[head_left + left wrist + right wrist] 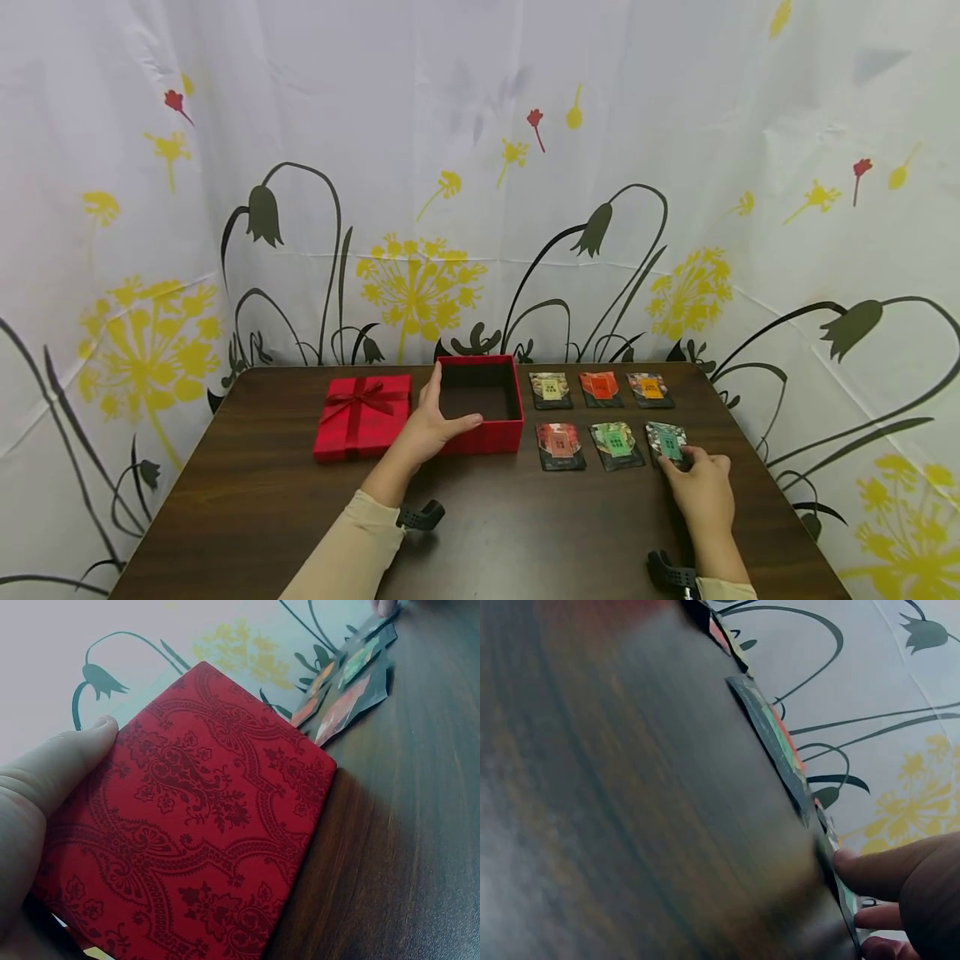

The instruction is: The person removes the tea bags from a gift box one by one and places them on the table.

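An open red box (482, 437) with a dark inside stands near the middle of the table. My left hand (432, 429) rests against its left side, fingers straight along the wall and thumb extended over the front rim. Damask patterning covers the box's front wall (187, 802) in the left wrist view. On the right, my right hand (703, 492) pinches the lower end of a dark sachet with a teal label (666, 440). Seen from the right wrist, the thumb (877, 866) lies against that sachet's near side and the other fingertips sit at its edge.
Beside the gripped sachet lie a green sachet (617, 443) and a red-pink one (561, 446). Behind them are yellow (551, 390), orange-red (601, 388) and orange-labelled (650, 389) sachets. A red lid with a bow (364, 417) lies left of the box. A flowered curtain (480, 167) hangs behind.
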Action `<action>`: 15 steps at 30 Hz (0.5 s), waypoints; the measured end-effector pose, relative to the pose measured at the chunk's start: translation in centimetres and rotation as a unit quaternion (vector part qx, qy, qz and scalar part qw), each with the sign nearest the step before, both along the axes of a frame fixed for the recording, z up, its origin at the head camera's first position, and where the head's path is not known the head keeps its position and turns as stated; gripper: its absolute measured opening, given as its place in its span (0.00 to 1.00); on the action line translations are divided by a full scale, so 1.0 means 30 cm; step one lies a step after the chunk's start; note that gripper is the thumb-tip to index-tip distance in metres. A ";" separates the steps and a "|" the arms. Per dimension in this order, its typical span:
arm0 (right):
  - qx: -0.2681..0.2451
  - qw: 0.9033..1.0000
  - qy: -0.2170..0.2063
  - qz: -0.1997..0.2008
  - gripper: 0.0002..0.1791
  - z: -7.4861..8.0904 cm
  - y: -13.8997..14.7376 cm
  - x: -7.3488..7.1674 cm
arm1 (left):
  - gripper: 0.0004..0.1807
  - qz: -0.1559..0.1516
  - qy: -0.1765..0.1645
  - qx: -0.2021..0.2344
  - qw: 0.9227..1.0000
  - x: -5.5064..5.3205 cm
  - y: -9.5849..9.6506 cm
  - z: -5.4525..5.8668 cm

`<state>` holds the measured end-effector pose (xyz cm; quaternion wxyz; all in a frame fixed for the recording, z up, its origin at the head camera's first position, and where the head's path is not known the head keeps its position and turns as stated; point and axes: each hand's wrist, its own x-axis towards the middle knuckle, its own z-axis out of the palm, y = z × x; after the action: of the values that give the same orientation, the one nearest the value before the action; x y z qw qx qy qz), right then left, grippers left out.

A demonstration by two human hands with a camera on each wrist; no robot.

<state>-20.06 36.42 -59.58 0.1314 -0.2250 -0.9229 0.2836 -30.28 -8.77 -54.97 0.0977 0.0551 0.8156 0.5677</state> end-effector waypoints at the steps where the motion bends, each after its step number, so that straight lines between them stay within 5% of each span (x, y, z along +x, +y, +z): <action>1: 0.003 1.000 -0.003 0.001 0.34 0.001 -0.002 0.001 | 0.71 0.000 -0.001 0.000 1.000 0.000 0.000 -0.001; 15: -0.009 1.000 0.003 -0.002 0.28 -0.003 0.003 0.019 | 0.74 -0.010 0.009 0.003 1.000 0.003 0.005 -0.001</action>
<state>-19.48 36.50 -59.68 0.1324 -0.2271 -0.9194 0.2926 -30.18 -8.60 -55.01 0.0956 0.0684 0.8140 0.5689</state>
